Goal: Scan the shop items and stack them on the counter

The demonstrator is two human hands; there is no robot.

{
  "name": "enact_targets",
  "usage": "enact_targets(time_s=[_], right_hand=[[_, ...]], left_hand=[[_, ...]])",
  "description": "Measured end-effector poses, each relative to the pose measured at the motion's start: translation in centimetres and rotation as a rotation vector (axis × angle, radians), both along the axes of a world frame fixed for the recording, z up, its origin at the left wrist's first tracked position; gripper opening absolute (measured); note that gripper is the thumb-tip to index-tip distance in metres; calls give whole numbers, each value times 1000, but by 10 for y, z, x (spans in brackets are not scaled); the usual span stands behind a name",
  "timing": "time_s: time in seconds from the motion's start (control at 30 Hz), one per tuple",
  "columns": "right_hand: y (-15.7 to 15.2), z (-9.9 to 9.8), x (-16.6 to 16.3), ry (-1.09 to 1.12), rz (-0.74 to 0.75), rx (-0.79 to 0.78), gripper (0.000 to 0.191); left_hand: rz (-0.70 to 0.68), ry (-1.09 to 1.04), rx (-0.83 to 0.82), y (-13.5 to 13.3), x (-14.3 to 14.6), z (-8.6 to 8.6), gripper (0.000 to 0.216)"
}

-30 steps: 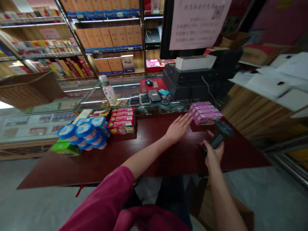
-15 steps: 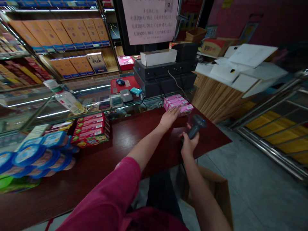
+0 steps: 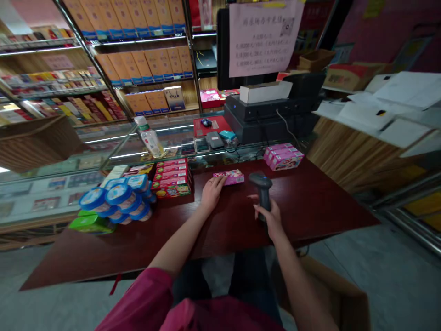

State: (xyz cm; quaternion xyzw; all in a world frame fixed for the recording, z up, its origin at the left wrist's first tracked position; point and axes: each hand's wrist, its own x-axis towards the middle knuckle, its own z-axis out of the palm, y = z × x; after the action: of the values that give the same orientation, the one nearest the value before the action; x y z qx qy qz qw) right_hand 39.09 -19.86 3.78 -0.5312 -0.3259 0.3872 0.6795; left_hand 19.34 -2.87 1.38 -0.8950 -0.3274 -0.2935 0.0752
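Right hand (image 3: 270, 216) wrapped around the handle of a dark barcode scanner (image 3: 264, 184), just right of the frame's centre, its fingers closed on the grip and the scanner's head at the top; left hand (image 3: 211, 192), near the middle of the frame, laid over the left end of a small pink box (image 3: 235, 177), its fingers touching it, though whether they are clamped around it I cannot tell. That pink box lies on a dark red wooden tabletop (image 3: 317, 211), near the table's back edge, just left of the scanner's head and apart from it; a group of similar pink boxes (image 3: 285, 158) sits to the right of centre, close to the back right edge.

Open wood lies between the two hands, and a wider stretch spreads from the right hand toward the table's corner at the lower right; the front edge slants across the lower frame, beneath both forearms. Left of centre, red boxes (image 3: 172, 180) stand in a row, near the left hand but apart from it; farther left, stacked blue-lidded tubs (image 3: 121, 197) and a green pack (image 3: 90, 224) crowd that side.
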Motion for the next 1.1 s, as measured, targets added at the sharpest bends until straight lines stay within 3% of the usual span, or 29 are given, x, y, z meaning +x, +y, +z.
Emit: enact_targets(time_s=[0.1, 0.2, 0.33, 0.73, 0.93, 1.1], right_hand=[[3, -1, -33, 21, 146, 4, 35], [5, -5, -54, 43, 203, 7, 38], [7, -10, -63, 15, 182, -14, 42], [6, -9, -65, -58, 174, -20, 42], [7, -8, -59, -2, 94, -15, 35], [21, -9, -64, 89, -20, 44, 38]], left_hand=[[66, -20, -1, -1, -34, 0, 53], [140, -72, -29, -5, -49, 1, 54], [192, -135, -55, -7, -50, 1, 54], [168, -145, -114, -8, -49, 4, 53], [77, -70, -131, -24, -59, 20, 50], [-129, -36, -250, -41, -103, 46, 46]])
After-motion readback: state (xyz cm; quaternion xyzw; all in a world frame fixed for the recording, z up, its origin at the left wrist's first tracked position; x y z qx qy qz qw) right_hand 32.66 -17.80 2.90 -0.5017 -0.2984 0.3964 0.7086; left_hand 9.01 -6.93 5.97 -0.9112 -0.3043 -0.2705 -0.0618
